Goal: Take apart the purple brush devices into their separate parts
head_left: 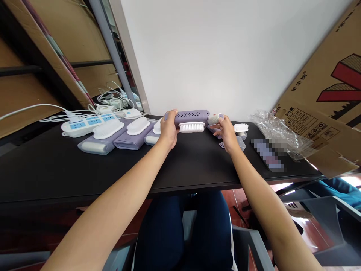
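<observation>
A purple handheld brush (193,117) with a perforated body is held level above the black table. White bristles (192,128) point down from its underside. My left hand (169,131) is closed around its left end. At the right end, my right hand (225,130) grips a pale, textured roller (215,119) between thumb and fingers, right up against the body. Whether the roller is seated in the body cannot be made out. Beneath my right hand lie a small purple part (222,145) and a clear plastic piece (241,143). A white brush head (241,127) sits just beyond.
Several similar purple units with white brush heads (138,126) line the table's left side beside a white power strip (93,122) and cables. Crumpled clear plastic (282,131), a blurred flat object (267,154) and a large cardboard box (327,90) are at right. A white wall (197,56) stands behind.
</observation>
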The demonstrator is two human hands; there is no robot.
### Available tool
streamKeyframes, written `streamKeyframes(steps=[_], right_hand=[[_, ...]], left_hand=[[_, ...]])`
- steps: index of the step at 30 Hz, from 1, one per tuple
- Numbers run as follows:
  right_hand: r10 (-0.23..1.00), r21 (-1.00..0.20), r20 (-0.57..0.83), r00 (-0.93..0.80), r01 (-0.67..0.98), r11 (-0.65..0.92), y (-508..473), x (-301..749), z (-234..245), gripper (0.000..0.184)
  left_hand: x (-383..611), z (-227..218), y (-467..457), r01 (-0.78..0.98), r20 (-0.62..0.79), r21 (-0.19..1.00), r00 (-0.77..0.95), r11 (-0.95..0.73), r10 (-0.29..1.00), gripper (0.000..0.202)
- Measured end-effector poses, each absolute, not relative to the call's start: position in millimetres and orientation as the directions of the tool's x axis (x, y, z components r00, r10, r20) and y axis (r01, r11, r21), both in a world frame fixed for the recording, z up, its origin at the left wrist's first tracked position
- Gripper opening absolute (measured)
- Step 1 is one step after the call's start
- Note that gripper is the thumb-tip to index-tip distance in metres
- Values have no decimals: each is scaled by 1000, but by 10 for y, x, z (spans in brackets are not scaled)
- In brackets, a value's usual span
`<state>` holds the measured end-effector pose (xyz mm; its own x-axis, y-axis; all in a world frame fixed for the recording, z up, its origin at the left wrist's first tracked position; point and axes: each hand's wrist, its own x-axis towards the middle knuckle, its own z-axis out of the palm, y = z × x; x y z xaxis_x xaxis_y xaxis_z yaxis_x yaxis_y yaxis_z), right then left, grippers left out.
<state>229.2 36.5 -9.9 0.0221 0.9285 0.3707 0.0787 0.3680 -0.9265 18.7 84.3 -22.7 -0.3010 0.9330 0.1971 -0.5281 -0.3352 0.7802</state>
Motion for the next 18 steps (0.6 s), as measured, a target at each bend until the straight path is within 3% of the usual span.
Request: streamKeyframes(steps=[6,9,12,14,18], right_hand=[[914,-933,351,205,161,323,391,2439,-32,49],[870,-893,386,306,359,270,396,2531,-12,51],[799,-761,392,456,648,3,380,2638,-20,54],[799,-627,378,469,764,-152,355,2720,-31,61],[925,-389,260,278,907,-164,269,2862,-35,73]], left_hand=[[163,-218,858,-554,162,765,-330,-329,930,42],[154,-202,859,-560,144,766,-327,-314,934,44],[158,-192,855,-550,140,774,-336,-315,931,46],[164,-190,849,-546,138,777,-341,-315,930,47],[172,-193,835,-546,134,779,-335,-308,933,45]])
